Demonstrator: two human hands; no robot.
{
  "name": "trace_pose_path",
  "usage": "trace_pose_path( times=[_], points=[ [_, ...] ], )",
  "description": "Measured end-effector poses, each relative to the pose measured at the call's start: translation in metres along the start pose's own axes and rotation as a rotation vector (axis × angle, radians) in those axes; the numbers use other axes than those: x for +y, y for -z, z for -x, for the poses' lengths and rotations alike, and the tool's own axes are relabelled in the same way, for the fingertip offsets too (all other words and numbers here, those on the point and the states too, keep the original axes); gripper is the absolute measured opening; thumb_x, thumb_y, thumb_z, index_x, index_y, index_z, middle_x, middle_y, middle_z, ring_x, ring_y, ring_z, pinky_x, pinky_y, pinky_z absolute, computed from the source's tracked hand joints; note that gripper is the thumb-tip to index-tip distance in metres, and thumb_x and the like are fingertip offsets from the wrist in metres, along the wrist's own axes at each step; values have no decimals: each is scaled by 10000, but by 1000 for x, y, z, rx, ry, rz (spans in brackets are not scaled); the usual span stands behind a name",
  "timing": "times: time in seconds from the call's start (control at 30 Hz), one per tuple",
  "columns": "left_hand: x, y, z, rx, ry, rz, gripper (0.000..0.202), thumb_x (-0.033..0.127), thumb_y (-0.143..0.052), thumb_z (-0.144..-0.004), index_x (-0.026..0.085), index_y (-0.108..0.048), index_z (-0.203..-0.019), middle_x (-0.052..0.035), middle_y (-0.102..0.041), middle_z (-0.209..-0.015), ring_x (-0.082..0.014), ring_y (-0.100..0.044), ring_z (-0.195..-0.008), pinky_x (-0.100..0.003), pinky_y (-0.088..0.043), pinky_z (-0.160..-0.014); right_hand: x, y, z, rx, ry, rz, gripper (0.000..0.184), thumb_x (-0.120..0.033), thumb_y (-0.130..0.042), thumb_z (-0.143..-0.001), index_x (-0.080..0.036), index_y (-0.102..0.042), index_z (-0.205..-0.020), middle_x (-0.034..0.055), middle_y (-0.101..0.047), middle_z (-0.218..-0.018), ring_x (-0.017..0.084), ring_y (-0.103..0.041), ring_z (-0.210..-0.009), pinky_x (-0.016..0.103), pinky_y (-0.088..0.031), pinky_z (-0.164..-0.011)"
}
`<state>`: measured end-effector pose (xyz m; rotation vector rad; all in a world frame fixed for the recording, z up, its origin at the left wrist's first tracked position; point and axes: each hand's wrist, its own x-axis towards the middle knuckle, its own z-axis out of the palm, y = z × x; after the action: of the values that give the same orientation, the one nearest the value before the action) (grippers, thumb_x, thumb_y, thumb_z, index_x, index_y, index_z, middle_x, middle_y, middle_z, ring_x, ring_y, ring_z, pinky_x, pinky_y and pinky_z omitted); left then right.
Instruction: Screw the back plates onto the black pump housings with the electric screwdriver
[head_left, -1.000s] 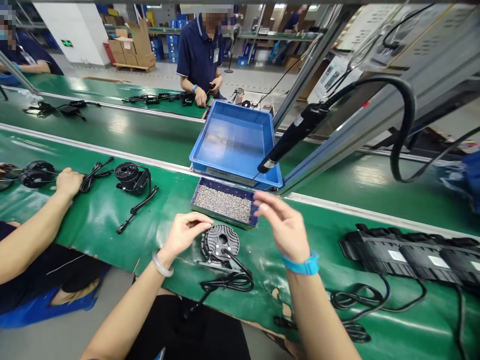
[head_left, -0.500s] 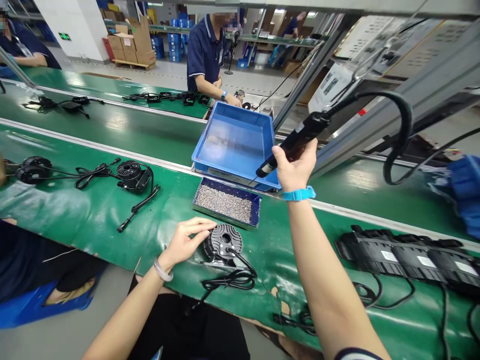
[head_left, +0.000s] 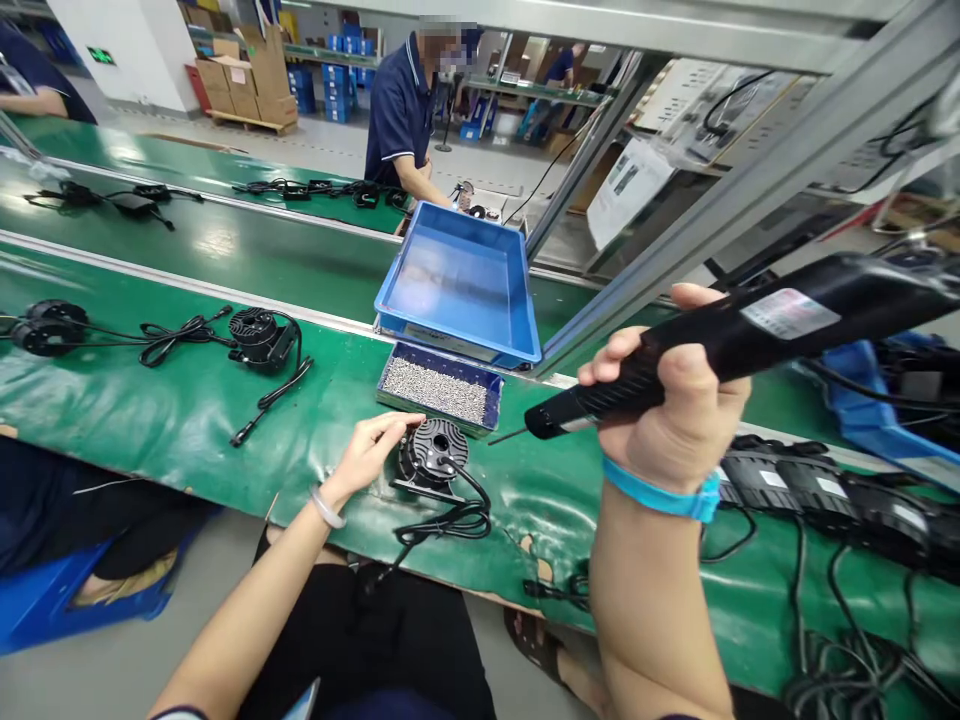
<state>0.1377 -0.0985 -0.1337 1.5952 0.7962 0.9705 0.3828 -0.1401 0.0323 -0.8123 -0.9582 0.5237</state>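
My right hand (head_left: 675, 420) is wrapped round a black electric screwdriver (head_left: 724, 335), its thin bit pointing left. The bit's tip hangs just right of a round black ribbed device (head_left: 426, 458) on the green bench, apart from it. My left hand (head_left: 364, 460) has its fingertips at the device's upper left rim, thumb close below. Whether a small part is between those fingertips is hidden. A coiled black cable (head_left: 450, 525) lies in front of the device. Directly behind stands a dark blue tray (head_left: 491, 408) of small metal screws (head_left: 435, 386).
A large blue bin (head_left: 517, 340) stands behind the screw tray. More black devices with cables (head_left: 259, 338) lie to the left, and a row of black units (head_left: 825, 490) to the right. A metal post (head_left: 705, 225) slants behind the screwdriver. Across the bench, a co-worker (head_left: 397, 120) stands.
My right hand has brought the screwdriver down and nearer, from over the blue bin to the device's right side. My left hand stays at the device's rim. The view has shifted slightly.
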Motion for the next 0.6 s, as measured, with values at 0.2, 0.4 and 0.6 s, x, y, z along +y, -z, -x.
trace_pose_path(
  times=[0.2,0.4,0.6],
  points=[
    [7,12,-27,-97,20,-41,253,390,-712,-895,171,-829,-941,-88,-832,-967,-243,-776,-939,-347,-596,-906,-16,-8,10,-86,-17,-41,421,-406,-924,-675,-283,-759,-1043,-28,-699,-666,121,-569,-469,248,-509,-426],
    [18,21,-39,-197,-99,-204,158,292,-716,-899,177,-823,-908,-81,-830,-924,-219,-776,-867,-313,-588,-830,-19,-9,18,-135,-52,-33,416,-404,-924,-684,-286,-767,-1051,-16,-704,-676,131,-583,-471,255,-504,-429],
    [21,24,-40,-206,-336,-323,172,257,-663,-945,197,-823,-937,-79,-819,-922,-203,-755,-880,-327,-582,-848,-21,-14,19,-160,-56,-53,409,-383,-929,-674,-272,-778,-1037,-10,-709,-663,130,-581,-463,245,-496,-420]
  ],
)
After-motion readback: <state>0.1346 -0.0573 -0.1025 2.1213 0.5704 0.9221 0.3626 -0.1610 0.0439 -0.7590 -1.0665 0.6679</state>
